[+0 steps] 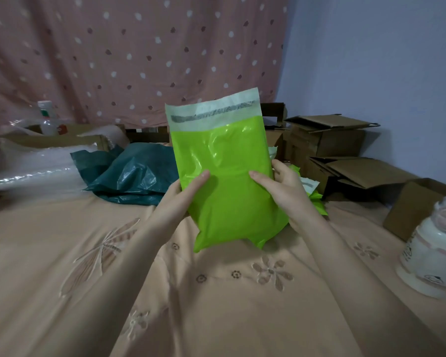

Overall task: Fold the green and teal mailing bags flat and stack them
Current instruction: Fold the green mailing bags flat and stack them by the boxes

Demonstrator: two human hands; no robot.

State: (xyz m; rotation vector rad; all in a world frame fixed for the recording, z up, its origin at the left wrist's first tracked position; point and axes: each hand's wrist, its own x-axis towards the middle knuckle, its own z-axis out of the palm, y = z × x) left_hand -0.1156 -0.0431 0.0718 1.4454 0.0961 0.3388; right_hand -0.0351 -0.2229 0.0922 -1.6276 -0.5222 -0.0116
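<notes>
A: Quick pass. Main item?

B: Lime green mailing bag [229, 181], held upright between both hands, above the bed [216, 305]. Glossy plastic, a few creases and shiny wrinkles in the upper half, smoother lower down. White flap on top with a grey adhesive strip across it. Bottom edge is puckered, corners bent in, just over the peach bedsheet.

A: Hands?

B: Left hand [183, 199] grips the bag's left edge, thumb on the front face, fingers hidden behind. Right hand [281, 186] grips the right edge, thumb on the front, fingers wrapped behind. Both thumbs sit around mid-height of the bag, pointing toward each other.

A: Flat or bulging?

B: Looks slightly puffed in the middle, not fully flat. Can't tell if anything is inside.

A: Other bags?

B: Teal mailing bags [131, 173], a crumpled heap lying on the bed beyond the left hand, dark, wrinkled, glossy. More green bags [317, 199] just behind the right hand, mostly hidden by it and the held bag; a white flap edge peeks out there.

A: Rest?

B: Cardboard boxes [345, 155], open and flattened ones, beyond and to the right of the right hand. White jar [433, 248] with a pink lid, well right of the right hand. Bubble wrap [31, 166] far left of the left hand. Pink dotted curtain [129, 55] behind everything.
</notes>
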